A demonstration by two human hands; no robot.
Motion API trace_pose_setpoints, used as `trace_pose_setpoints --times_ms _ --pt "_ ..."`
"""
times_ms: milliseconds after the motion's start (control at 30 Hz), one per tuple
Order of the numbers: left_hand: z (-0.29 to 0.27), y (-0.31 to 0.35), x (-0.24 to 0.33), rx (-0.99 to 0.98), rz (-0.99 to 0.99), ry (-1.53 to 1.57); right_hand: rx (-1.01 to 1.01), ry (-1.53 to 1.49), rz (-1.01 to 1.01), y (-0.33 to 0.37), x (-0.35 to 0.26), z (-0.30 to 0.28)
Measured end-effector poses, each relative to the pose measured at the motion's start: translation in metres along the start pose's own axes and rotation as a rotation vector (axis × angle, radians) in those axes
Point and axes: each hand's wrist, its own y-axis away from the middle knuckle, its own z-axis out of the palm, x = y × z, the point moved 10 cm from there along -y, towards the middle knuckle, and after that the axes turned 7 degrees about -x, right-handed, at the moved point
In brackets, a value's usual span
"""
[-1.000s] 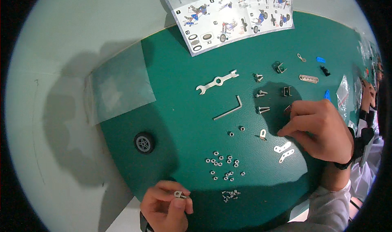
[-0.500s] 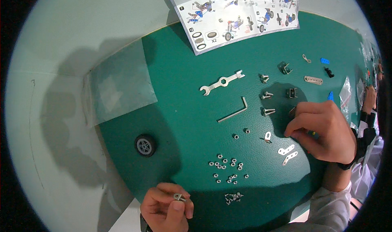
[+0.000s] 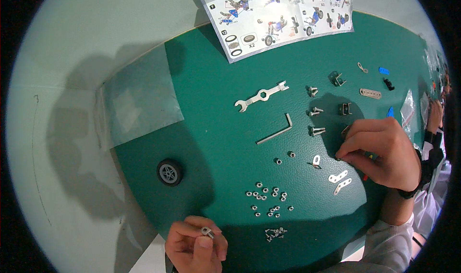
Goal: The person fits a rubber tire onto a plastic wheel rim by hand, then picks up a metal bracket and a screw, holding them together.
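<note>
Near the front edge of the green table, my left hand [image 3: 196,246] pinches a small metal bracket [image 3: 207,232] between thumb and fingers. Over on the right, my right hand [image 3: 382,153] is low at the tabletop, thumb and forefinger pressed together; a tiny dark piece shows at their tips, too small to name. Just left of it stands a bent silver bracket [image 3: 316,162], with two flat angled metal plates [image 3: 340,181] below. A dark U-shaped bracket [image 3: 345,109] lies above the hand. Red and yellow bits are partly covered by the hand.
A spanner [image 3: 263,95], a hex key [image 3: 278,131] and screws [image 3: 316,131] lie mid-table. Nuts [image 3: 265,190] and small screws [image 3: 275,233] are grouped in front. A wheel [image 3: 169,172] and clear bag [image 3: 144,100] are left, an instruction sheet [image 3: 283,18] behind. Another person's hand [image 3: 435,114] shows far right.
The bracket in my left hand has tilted slightly. My right hand has barely moved, and a dark piece now shows at its fingertips. The whole view has shifted a little.
</note>
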Motion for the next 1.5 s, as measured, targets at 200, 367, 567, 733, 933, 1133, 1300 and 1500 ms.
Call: trace_pose_setpoints --times_ms 200,367,567,733,933,1133,1300,1500 --pt "0.000 0.001 -0.001 -0.005 0.019 0.014 0.007 0.006 -0.030 -0.001 -0.001 0.003" --pt "0.004 0.002 -0.003 -0.069 0.030 0.018 0.047 0.000 -0.051 0.006 -0.003 -0.002" --pt "-0.004 0.005 -0.001 0.090 0.024 -0.016 0.144 -0.130 -0.259 0.005 -0.030 -0.014" --pt "0.018 -0.001 -0.008 -0.027 0.055 0.042 0.166 -0.808 -0.187 0.016 -0.041 0.020" --pt "0.066 0.011 -0.012 -0.303 0.079 0.266 0.098 -0.967 -0.321 0.032 -0.072 0.049" --pt "0.075 0.021 -0.007 -0.341 0.229 0.251 0.101 -0.942 -0.365 0.040 -0.084 0.056" --pt "0.076 0.020 -0.008 -0.357 0.225 0.303 0.132 -0.839 -0.356 0.042 -0.086 0.057" --pt "0.077 0.020 -0.008 -0.363 0.213 0.327 0.178 -0.808 -0.394 0.044 -0.087 0.055"
